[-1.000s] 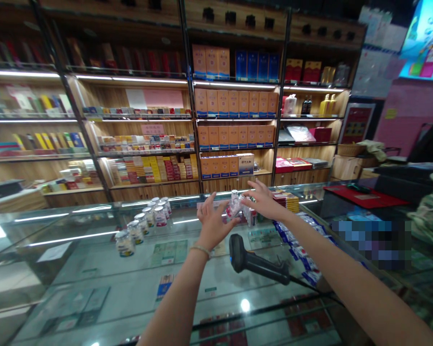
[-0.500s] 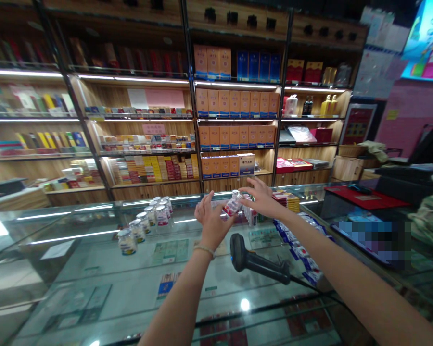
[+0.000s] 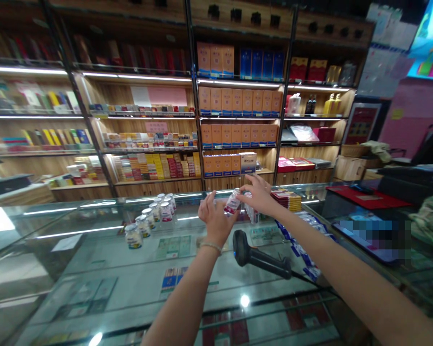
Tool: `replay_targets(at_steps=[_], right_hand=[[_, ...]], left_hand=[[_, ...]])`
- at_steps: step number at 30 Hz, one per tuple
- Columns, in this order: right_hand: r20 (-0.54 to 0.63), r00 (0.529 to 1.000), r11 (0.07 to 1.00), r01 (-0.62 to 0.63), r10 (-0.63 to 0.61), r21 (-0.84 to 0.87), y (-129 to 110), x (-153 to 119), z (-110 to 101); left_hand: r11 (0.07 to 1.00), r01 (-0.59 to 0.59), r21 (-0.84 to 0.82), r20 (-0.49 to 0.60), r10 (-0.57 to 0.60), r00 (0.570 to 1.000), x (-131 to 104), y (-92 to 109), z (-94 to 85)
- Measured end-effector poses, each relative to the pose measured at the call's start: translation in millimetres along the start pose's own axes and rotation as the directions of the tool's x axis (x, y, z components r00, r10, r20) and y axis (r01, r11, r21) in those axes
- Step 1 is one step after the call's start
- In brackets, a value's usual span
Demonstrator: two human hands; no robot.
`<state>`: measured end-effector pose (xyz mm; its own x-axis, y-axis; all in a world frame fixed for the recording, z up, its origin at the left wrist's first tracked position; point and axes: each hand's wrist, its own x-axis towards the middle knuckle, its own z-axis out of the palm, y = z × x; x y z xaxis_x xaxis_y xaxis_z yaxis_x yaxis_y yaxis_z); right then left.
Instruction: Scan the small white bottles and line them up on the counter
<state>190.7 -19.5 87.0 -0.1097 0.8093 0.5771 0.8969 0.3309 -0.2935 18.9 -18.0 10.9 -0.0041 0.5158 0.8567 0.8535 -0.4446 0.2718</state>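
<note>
A small clear bottle with a red-and-white label (image 3: 232, 203) is held tilted above the glass counter. My left hand (image 3: 216, 218) grips its lower part between thumb and fingers, the other fingers raised. At the bottle's top, the thumb and fingertips of my right hand (image 3: 259, 194) close around the neck and partly hide the cap. Several similar small bottles (image 3: 133, 236) stand upright in rows on the counter to the left. Just behind my right hand are more packs or bottles (image 3: 250, 211), partly hidden.
A black barcode scanner (image 3: 261, 257) lies on the glass counter (image 3: 137, 283), its cable running right. Blue-and-white sachets (image 3: 305, 257) and stacked yellow-and-red packs (image 3: 288, 199) lie to the right, near a red mat (image 3: 364, 198). Stocked shelves (image 3: 238, 120) line the wall.
The bottle leans a little more, and my right fingers now cover more of its cap. The whole scene has shifted slightly to the right in view.
</note>
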Motion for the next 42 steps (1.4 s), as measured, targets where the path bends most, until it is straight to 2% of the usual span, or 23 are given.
replay_targets(at_steps=[5,9,12,21,26,29,35,42], right_hand=[[-0.053,0.993,0.994,0.1,-0.102,-0.042,-24,7,0],[-0.069,0.984,0.985,0.163,-0.166,-0.049,-50,14,8],[-0.038,0.979,0.98,0.197,-0.198,-0.024,-74,17,23],[0.061,0.949,0.948,0.302,-0.309,0.104,-152,16,82],[0.093,0.938,0.938,0.32,-0.334,0.133,-184,13,106],[0.121,0.943,0.946,0.294,-0.311,0.137,-194,11,122],[0.143,0.944,0.953,0.281,-0.296,0.116,-202,3,153],[0.098,0.959,0.96,0.252,-0.265,0.125,-204,-4,181]], left_hand=[[0.999,0.031,0.037,-0.013,-0.031,0.999,6,-3,-3.8],[0.994,0.042,0.101,0.011,-0.044,0.999,10,-18,-16.7],[0.986,0.033,0.166,0.029,-0.039,0.999,7,-41,-35.1],[0.92,0.029,0.391,0.105,-0.076,0.992,-20,-122,-105.7],[0.888,-0.058,0.455,0.167,-0.021,0.986,-30,-153,-135.9],[0.876,-0.114,0.468,0.197,0.022,0.98,-33,-165,-149.6],[0.859,-0.109,0.499,0.158,0.034,0.987,-37,-181,-167.6],[0.828,-0.15,0.54,0.2,0.047,0.979,-38,-194,-173.4]])
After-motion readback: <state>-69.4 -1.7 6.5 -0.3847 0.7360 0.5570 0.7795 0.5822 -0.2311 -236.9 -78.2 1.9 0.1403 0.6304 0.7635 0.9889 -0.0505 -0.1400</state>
